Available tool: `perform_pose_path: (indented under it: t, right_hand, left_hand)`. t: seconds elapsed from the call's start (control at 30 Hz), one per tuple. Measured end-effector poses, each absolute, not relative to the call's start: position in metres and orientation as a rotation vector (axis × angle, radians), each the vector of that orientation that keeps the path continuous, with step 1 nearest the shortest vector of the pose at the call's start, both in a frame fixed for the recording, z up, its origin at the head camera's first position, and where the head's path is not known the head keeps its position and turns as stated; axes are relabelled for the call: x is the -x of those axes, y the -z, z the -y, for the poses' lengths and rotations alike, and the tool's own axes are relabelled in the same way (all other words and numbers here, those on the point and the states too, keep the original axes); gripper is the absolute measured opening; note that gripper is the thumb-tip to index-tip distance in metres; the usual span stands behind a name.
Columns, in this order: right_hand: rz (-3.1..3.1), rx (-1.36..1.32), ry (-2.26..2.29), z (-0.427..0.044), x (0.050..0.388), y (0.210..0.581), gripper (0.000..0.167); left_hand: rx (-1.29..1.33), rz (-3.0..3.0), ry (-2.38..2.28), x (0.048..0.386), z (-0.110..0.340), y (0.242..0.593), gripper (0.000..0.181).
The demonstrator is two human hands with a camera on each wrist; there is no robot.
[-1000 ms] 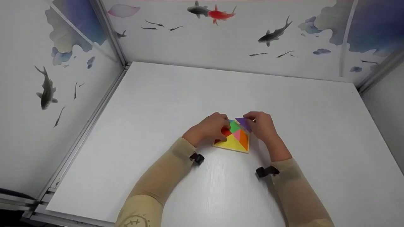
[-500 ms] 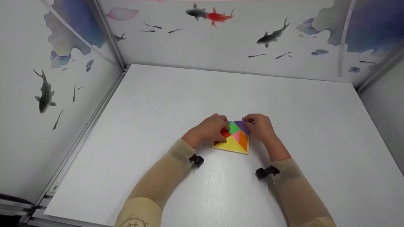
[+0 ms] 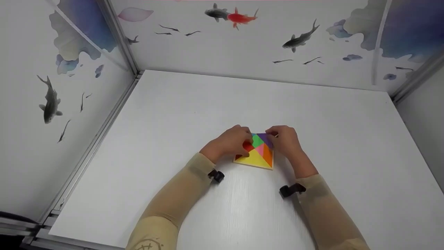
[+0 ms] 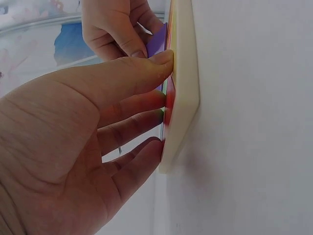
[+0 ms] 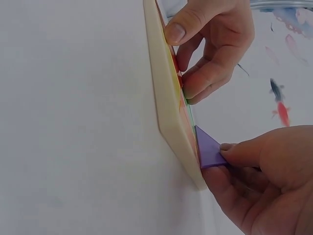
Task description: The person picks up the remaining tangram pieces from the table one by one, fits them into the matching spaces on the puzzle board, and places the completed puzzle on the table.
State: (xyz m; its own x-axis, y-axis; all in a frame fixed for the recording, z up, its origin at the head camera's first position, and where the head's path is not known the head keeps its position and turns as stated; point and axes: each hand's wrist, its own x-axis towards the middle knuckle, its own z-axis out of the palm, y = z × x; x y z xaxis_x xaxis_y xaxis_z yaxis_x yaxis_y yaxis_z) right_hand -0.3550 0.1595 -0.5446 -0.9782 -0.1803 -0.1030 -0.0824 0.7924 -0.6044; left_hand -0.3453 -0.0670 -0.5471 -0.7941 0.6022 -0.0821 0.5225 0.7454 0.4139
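A square tangram puzzle point(image 3: 255, 160) with a pale frame lies on the white table. Yellow, orange, pink, green and red pieces fill much of it. My left hand point(image 3: 233, 140) rests its thumb and fingertips on its face, over the red, yellow and green pieces, partly hiding the left side. At the far right corner my right hand point(image 3: 286, 139) pinches a purple triangle piece point(image 5: 209, 149) between thumb and fingers. In the right wrist view the triangle stands tilted up from the board, one edge touching its face.
The white tabletop point(image 3: 194, 100) stretches around the puzzle. White panels printed with fish point(image 3: 300, 38) border it at the back and left, with metal rails at their edges. A small black camera point(image 3: 216, 175) sits on the left sleeve, another black camera point(image 3: 291, 190) on the right.
The purple triangle has moved left and toward the person, from past the corner onto the puzzle's far right corner, still pinched by the right hand. The left hand stays in place.
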Motion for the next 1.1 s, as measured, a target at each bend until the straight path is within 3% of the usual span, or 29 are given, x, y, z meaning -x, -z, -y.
perform_pose_path:
  t: [0.7, 1.1]
  right_hand:
    - [-2.834, 0.178, 0.866, -0.1526, 0.3505, 0.5390, 0.028]
    - [-2.896, 0.295, 0.880, -0.1593, 0.3537, 0.5453, 0.024]
  left_hand:
    - [-0.864, -2.724, -0.584, 0.3446, 0.0672, 0.5470, 0.034]
    - [-0.871, -2.737, -0.512, 0.3456, 0.0661, 0.5458, 0.040]
